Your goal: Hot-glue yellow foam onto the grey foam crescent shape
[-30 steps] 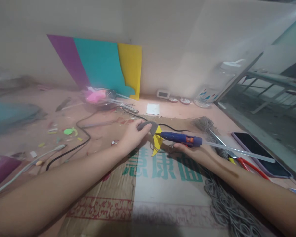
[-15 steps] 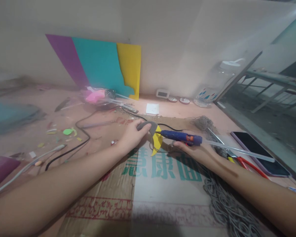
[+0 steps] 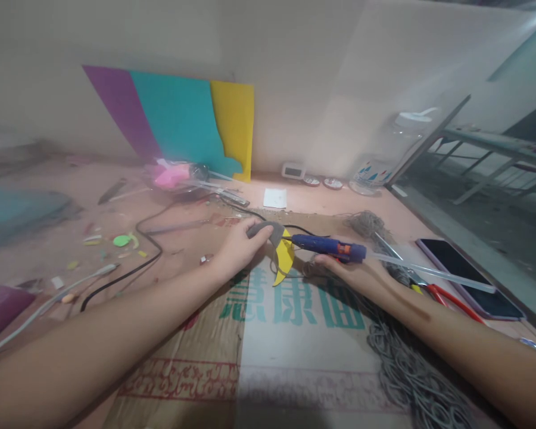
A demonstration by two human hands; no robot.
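Observation:
Between the thumb and fingers of my left hand (image 3: 243, 247) is a curved grey and yellow craft piece (image 3: 284, 256). Its grey part lies under my fingertips, and the yellow part hangs down to a point. My right hand (image 3: 343, 271) is closed around a dark blue glue gun (image 3: 328, 246), held sideways with its nozzle at the yellow part near the grey edge. A long clear glue stick (image 3: 433, 271) sticks out of the gun's back end. Grey yarn (image 3: 415, 363) runs in loose loops below my right forearm, and a thin strand passes by the craft piece.
Pliers with red handles (image 3: 455, 302) and a phone (image 3: 471, 277) lie at the right. A clear bottle (image 3: 375, 155) stands at the back, near a small white clock (image 3: 293, 171). Coloured sheets (image 3: 178, 119) lean on the wall. Cables (image 3: 149, 256) and scraps lie left.
Both hands keep their holds, and the nozzle stays at the craft piece. The yellow part hangs very slightly lower; the whole view has shifted a little.

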